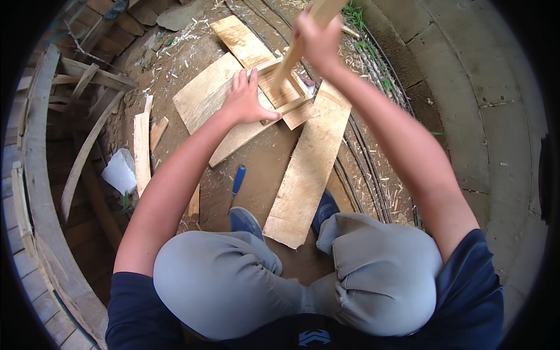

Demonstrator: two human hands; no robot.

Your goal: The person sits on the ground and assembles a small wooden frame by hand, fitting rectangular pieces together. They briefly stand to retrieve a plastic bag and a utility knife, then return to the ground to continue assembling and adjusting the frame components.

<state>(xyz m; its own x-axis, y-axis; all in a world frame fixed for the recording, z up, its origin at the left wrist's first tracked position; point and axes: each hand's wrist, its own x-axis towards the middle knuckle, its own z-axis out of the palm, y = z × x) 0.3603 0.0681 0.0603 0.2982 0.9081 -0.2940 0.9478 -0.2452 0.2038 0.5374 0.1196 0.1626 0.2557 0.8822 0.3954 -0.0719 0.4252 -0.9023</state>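
Two bare hands share the frame, a left hand (242, 104) and a right hand (318, 44), with one wooden stick (324, 10) in the right and one shallow wooden box (297, 105) at the left. One long board (307, 169) lies nearer the person than the right hand; one short board (244, 42) lies beyond the left. Closer in than both hands are one blue-handled tool (238, 178) and two shoes (245, 221); one white block (121, 171) sits left of the left hand.

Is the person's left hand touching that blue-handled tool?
Apart. The head view shows bare ground and part of a pale board between the left hand and the blue-handled tool.
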